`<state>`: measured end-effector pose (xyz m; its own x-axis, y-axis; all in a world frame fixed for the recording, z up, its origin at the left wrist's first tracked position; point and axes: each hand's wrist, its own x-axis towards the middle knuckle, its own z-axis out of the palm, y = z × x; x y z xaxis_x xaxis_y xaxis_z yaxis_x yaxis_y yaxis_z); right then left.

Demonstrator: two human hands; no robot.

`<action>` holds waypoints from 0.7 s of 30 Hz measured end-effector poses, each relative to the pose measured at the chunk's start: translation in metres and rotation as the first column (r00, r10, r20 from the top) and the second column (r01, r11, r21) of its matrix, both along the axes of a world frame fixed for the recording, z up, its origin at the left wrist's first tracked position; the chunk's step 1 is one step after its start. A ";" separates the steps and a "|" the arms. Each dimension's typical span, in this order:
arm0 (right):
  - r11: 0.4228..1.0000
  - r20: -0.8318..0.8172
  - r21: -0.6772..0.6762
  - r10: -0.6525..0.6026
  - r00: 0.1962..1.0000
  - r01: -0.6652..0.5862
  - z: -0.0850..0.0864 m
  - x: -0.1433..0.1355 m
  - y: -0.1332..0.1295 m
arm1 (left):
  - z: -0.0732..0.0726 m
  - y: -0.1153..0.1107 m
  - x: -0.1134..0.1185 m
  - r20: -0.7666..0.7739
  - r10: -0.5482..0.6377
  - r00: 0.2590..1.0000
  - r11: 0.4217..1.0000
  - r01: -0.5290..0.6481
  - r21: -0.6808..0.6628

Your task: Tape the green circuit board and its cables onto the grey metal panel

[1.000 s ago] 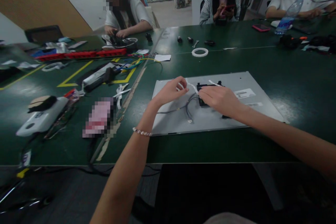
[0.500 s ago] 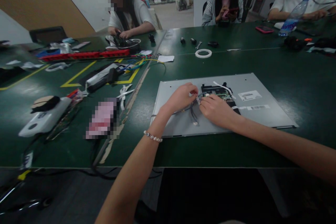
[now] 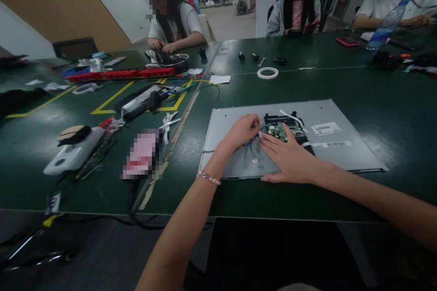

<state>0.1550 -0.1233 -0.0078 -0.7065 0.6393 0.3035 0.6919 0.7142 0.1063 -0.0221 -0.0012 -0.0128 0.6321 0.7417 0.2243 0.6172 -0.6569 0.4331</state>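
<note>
A flat grey metal panel [image 3: 348, 157] lies on the green table, with a green circuit board [image 3: 278, 133] in a black frame near its middle. My left hand [image 3: 241, 132] is closed in a pinch on a thin dark cable [image 3: 252, 150] left of the board. The pinched part is mostly hidden by the fingers. My right hand [image 3: 292, 159] lies spread over the panel's lower middle, its fingertips by the cable and its thumb pointing up toward the board. A small white connector [image 3: 254, 161] rests on the panel between my hands.
A roll of white tape [image 3: 267, 72] and a small wrench [image 3: 261, 62] lie beyond the panel. Left are a phone-like pink item [image 3: 141, 152], a white device [image 3: 73, 152] and red strips [image 3: 119, 73]. Three people sit across the table, near a water bottle [image 3: 384, 34].
My right hand has opened from a pinch near the cable and spread its fingers, thumb lifted. My left hand stays pinched at the cable. The whole view has shifted slightly.
</note>
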 end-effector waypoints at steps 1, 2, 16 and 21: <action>1.000 -0.004 -0.009 0.005 1.000 -0.005 0.000 0.001 -0.002 | -0.001 0.000 0.000 0.001 0.015 1.000 1.000 -0.015 0.002; 1.000 -0.007 -0.016 0.011 1.000 -0.011 0.000 0.002 -0.003 | -0.001 0.001 0.000 -0.001 0.028 1.000 1.000 -0.028 0.005; 0.997 -0.119 -0.077 -0.024 0.993 0.015 0.007 -0.003 -0.031 | 0.007 -0.003 -0.004 -0.172 0.142 0.975 0.984 -0.120 0.130; 0.971 -0.131 -0.090 -0.234 0.963 0.224 -0.006 0.033 -0.094 | 0.014 -0.003 -0.021 -0.237 0.289 0.928 0.955 -0.260 0.144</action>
<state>0.1880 -0.2170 -0.0139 -0.4926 0.8033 0.3349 0.8420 0.5371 -0.0498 -0.0429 -0.0044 0.0010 0.4533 0.8745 0.1726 0.8595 -0.4801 0.1753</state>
